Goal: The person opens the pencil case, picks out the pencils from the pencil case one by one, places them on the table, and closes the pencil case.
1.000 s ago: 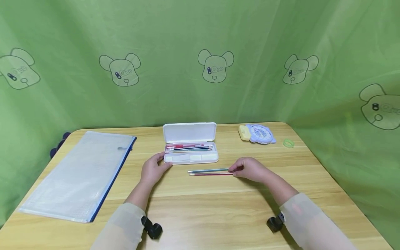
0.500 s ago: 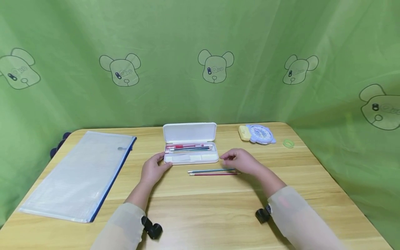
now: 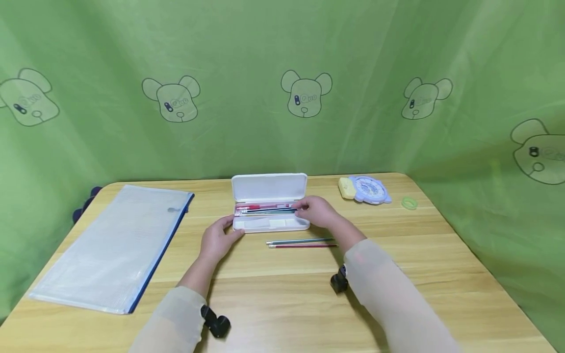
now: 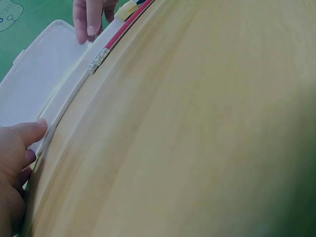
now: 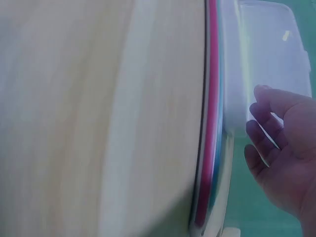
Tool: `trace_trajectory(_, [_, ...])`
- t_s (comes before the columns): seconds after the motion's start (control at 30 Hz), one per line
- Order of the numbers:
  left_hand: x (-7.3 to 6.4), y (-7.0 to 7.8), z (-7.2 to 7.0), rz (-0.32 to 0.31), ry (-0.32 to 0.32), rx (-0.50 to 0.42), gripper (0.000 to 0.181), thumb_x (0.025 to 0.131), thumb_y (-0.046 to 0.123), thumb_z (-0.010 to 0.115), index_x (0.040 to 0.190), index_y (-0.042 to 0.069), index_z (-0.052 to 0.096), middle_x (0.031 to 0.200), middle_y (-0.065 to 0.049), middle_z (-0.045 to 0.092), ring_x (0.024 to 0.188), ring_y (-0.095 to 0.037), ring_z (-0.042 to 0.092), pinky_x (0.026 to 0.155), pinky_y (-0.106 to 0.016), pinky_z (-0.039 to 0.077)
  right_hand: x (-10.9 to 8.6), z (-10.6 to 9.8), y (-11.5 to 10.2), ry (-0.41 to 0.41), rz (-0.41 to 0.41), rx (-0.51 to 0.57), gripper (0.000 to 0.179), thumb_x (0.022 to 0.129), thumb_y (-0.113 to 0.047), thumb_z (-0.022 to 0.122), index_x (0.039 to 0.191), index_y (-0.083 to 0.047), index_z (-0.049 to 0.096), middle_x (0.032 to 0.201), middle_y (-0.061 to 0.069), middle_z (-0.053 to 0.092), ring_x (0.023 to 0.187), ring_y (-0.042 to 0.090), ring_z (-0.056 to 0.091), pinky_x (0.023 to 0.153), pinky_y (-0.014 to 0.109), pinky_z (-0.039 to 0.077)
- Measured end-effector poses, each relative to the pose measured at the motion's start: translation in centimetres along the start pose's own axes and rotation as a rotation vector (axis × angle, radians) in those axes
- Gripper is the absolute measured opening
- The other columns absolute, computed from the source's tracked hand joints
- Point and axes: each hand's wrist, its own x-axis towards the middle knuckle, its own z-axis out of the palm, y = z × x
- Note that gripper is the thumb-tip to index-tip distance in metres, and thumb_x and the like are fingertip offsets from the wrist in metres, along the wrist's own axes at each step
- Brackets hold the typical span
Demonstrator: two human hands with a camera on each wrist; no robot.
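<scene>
A white pencil case [image 3: 271, 224] lies with its lid raised at the back middle of the table. Inside are a red pen [image 3: 253, 207] and several pencils [image 3: 269, 211]. My left hand [image 3: 216, 240] grips the left end of the case, thumb at the front corner. My right hand [image 3: 320, 212] reaches over the right end, fingertips right at the pencils' tips. In the right wrist view its fingers are loosely bent, and no pencil shows between them. In front of the case lie a teal pencil [image 3: 300, 241] and a red pencil [image 3: 302, 246], side by side.
A clear zip folder [image 3: 115, 250] with a blue edge lies at the left. At the back right sit a yellow block [image 3: 346, 188], a lilac clock-like toy [image 3: 371, 190] and a green ring [image 3: 409, 203]. A green curtain [image 3: 247, 98] hangs behind the table.
My right hand has let go of the two pencils in front and moved left and away from me to the case. The left hand has stayed on the case.
</scene>
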Motion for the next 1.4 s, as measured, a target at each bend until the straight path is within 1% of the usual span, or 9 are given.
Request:
trace_trajectory(0.13, [0.1,0.1,0.0,0.001,0.002,0.003,0.058,0.088,0.029,0.073,0.137,0.005,0.055,0.139,-0.014,0.058,0.137,-0.033,0.047,0.119,-0.048,0.034,0.8,0.4,-0.5,-0.017,0.002,-0.025,0.029,0.092,-0.012,0.065,0.121,-0.009,0.069,0.128,0.014,0.066,0.123,0.032,0.057,0.11,0.047,0.043])
trace_trajectory(0.33, [0.1,0.1,0.0,0.0,0.002,0.005,0.057,0.088,0.029,0.073,0.137,0.005,0.055,0.14,-0.014,0.058,0.137,-0.033,0.047,0.118,-0.047,0.035,1.3,0.6,-0.7,-0.055,0.01,-0.044,0.031,0.094,-0.011,0.062,0.125,-0.008,0.066,0.132,0.015,0.063,0.128,0.033,0.053,0.114,0.048,0.04])
trace_trajectory(0.47, [0.1,0.0,0.1,-0.006,0.006,0.007,0.057,0.088,0.029,0.072,0.137,0.005,0.054,0.14,-0.014,0.058,0.137,-0.033,0.047,0.119,-0.047,0.035,1.4,0.7,-0.8,-0.073,-0.005,-0.065,0.031,0.095,-0.01,0.061,0.125,-0.008,0.066,0.133,0.014,0.063,0.13,0.034,0.052,0.115,0.048,0.038])
trace_trajectory(0.57, [0.1,0.0,0.1,-0.005,0.009,0.009,0.057,0.088,0.029,0.073,0.137,0.005,0.054,0.139,-0.014,0.058,0.137,-0.033,0.047,0.119,-0.048,0.034,1.5,0.7,-0.7,-0.082,-0.016,-0.076,0.03,0.095,-0.01,0.06,0.124,-0.007,0.067,0.133,0.014,0.063,0.131,0.034,0.052,0.116,0.049,0.038])
trace_trajectory(0.77, [0.0,0.0,0.1,-0.004,0.005,0.01,0.057,0.088,0.028,0.073,0.137,0.005,0.055,0.139,-0.014,0.059,0.137,-0.034,0.047,0.118,-0.048,0.034,1.6,0.8,-0.6,-0.096,0.012,-0.064,0.026,0.095,-0.011,0.06,0.12,-0.006,0.069,0.132,0.014,0.064,0.131,0.034,0.051,0.117,0.049,0.036])
trace_trajectory(0.97, [0.0,0.1,0.0,0.001,0.008,0.016,0.058,0.088,0.029,0.073,0.137,0.005,0.054,0.139,-0.014,0.058,0.137,-0.034,0.047,0.118,-0.048,0.035,1.8,0.8,-0.4,-0.082,-0.007,-0.043,0.027,0.094,-0.009,0.061,0.12,-0.006,0.069,0.13,0.015,0.065,0.129,0.035,0.052,0.115,0.049,0.037])
trace_trajectory(1.2, [0.1,0.0,0.1,-0.01,0.009,0.006,0.058,0.088,0.03,0.073,0.138,0.006,0.054,0.139,-0.013,0.059,0.137,-0.033,0.047,0.119,-0.048,0.034,1.8,0.7,-0.6,-0.083,0.018,-0.018,0.027,0.092,-0.008,0.063,0.118,-0.006,0.07,0.129,0.015,0.065,0.128,0.035,0.053,0.115,0.049,0.038])
trace_trajectory(1.4, [0.0,-0.1,0.1,-0.012,0.006,0.013,0.059,0.088,0.029,0.073,0.138,0.006,0.053,0.14,-0.013,0.058,0.137,-0.033,0.047,0.118,-0.048,0.034,1.7,0.7,-0.6,-0.077,0.019,-0.006,0.025,0.092,-0.007,0.063,0.115,-0.006,0.071,0.127,0.016,0.066,0.122,0.034,0.056,0.112,0.048,0.042])
